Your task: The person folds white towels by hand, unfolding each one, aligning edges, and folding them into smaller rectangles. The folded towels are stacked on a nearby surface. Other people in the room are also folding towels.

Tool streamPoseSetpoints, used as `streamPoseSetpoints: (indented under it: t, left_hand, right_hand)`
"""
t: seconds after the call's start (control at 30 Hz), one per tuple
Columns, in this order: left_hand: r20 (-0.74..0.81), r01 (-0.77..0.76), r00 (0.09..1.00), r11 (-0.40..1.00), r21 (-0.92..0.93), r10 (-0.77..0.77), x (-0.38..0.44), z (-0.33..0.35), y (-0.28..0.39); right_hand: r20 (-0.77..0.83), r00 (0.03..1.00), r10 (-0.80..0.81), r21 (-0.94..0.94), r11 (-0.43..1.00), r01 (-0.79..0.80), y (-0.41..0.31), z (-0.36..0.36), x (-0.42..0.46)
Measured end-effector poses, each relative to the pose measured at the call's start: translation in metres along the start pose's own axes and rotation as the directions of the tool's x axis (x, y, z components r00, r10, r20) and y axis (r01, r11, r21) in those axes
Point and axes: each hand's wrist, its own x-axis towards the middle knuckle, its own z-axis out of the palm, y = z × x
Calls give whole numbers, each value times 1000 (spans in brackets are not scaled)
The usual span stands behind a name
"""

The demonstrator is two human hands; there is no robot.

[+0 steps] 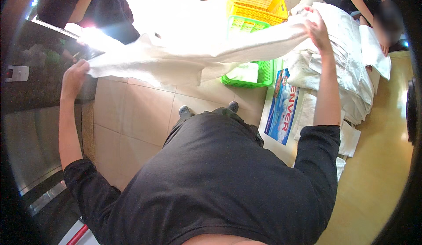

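Note:
A white cloth (184, 59) is stretched across in front of me, sagging a little between my hands. My left hand (75, 77) grips its left end beside a dark glossy panel. Its right end is held by my right hand (317, 31), raised near a large heap of white cloths (349, 67). Behind and below the stretched cloth, a green plastic basket (265, 75) stands on the floor with white cloth in it. Strong glare washes out part of the cloth and the floor beyond.
A yellow plastic basket (257, 3) and another green basket (249, 23) stand farther off. One person is at the upper left, another at the upper right by the heap, and someone's sandalled feet show at the top. A printed banner (283, 108) hangs at my right.

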Motion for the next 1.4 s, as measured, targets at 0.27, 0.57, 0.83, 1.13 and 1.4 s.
streamPoseSetpoints:
  t: [0.27,0.57,0.83,1.13,1.4]
  left_hand:
    - [-130,648,743,754,-105,-657,-86,50,-94]
    - [160,154,632,-79,-985,-759,-93,73,-39]
    - [-14,-87,589,-46,-995,-808,-67,69,-27]
    - [-56,199,38,63,-978,-998,-252,152,-84]
    - [170,358,275,-63,-932,-946,-227,178,-21]
  right_hand:
    - [-559,814,-161,-189,980,64,81,-128,-27]
    - [-312,948,-59,-318,947,-45,-2,-31,-75]
    - [200,979,-25,-429,897,110,-138,-21,-69]
    - [-742,643,-190,-474,828,-301,104,-141,-135]
    - [-269,899,346,-19,931,-364,71,-9,-168]
